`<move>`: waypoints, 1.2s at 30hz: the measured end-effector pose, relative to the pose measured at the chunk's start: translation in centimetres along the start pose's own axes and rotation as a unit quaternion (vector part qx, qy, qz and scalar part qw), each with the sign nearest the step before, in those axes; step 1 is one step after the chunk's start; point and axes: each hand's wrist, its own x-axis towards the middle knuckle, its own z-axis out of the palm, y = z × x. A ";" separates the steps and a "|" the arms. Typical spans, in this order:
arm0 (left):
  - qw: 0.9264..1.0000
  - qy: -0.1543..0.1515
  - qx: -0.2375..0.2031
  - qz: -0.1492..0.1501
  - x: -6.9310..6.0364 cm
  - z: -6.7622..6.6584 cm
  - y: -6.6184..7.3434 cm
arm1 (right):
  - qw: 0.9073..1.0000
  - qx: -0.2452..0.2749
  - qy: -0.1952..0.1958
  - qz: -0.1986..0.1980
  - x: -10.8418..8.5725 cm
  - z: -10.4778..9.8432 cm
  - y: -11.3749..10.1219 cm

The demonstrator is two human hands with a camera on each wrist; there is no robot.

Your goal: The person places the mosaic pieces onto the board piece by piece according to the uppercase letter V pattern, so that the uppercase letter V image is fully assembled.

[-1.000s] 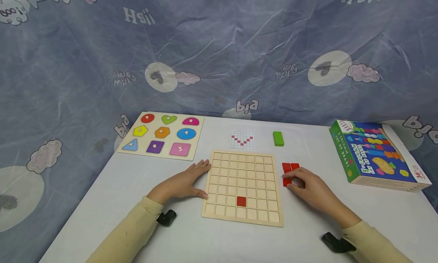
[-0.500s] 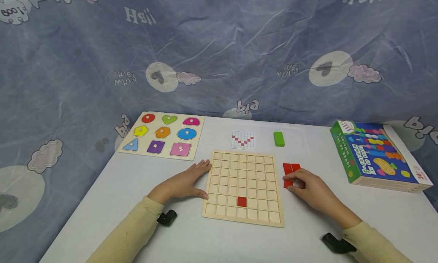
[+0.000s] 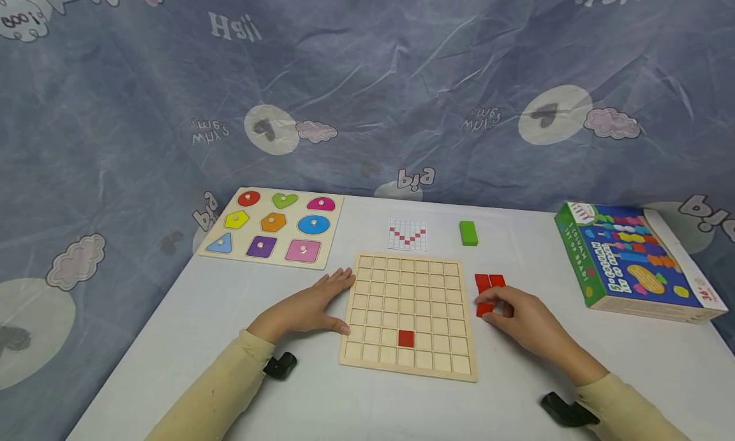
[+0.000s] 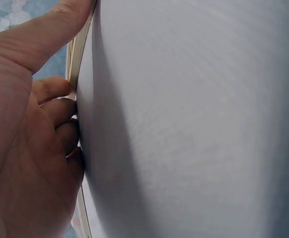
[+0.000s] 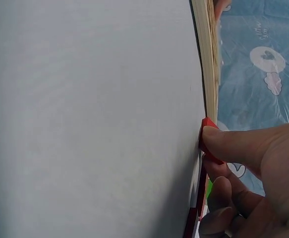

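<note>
A square wooden grid board (image 3: 373, 302) lies on the white table, with one red tile (image 3: 406, 338) in a cell of its second row from the near edge. Along the board's left edge rests my left hand (image 3: 307, 307), its fingers and thumb spread out against the frame. My right hand (image 3: 528, 320), just right of the board, pinches a red tile (image 5: 205, 146) between thumb and fingertip, seen most plainly in the right wrist view. Other red tiles (image 3: 497, 279) lie by these fingers and are partly covered by them.
Behind the board lie a small pattern card (image 3: 407, 235) with red squares and a green block (image 3: 467, 233). A shape puzzle board (image 3: 285, 236) is at the back left. A bead-set box (image 3: 637, 259) sits at the right. A patterned cloth (image 3: 367, 96) hangs behind the table.
My right fingers have shifted very slightly among the red tiles. The left hand stays on the board's edge, and the board has not moved.
</note>
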 end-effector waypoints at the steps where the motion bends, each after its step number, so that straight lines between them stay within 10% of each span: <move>1: 1.000 -0.001 -0.001 0.000 0.0 0.0 0.0 | 1.000 0.000 0.001 0.000 0.0 0.0 0.0; 36: 1.000 -0.002 0.000 0.010 -0.1 -0.1 0.0 | 1.000 0.022 0.004 -0.011 -0.2 -0.1 -0.1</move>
